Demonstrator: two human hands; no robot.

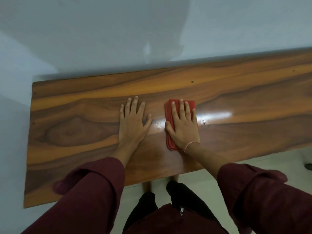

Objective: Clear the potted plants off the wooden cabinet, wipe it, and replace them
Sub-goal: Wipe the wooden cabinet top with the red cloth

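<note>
Wooden cabinet (pixel 236 102), left hand (pixel 133 122) flat, right hand (pixel 183 127) fingers (pixel 181 107) pressing red cloth (pixel 168 115)

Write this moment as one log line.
stage: wipe | right hand: pressed flat on red cloth | left hand: flat on wooden cabinet

1. Along the wall (pixel 101 31) by its back edge: cabinet top (pixel 76 115), with floor (pixel 270 157) before its front edge.
2. Flat on the cabinet top, midway between back and front edges: left hand (pixel 133 122), fingers toward the back edge.
3. Just right of it, not touching: cloth (pixel 168 112), lying on the cabinet top.
4. Spread on the cloth, fingers straight: right hand (pixel 183 125).
5. Well apart from the left edge: both hands.
</note>
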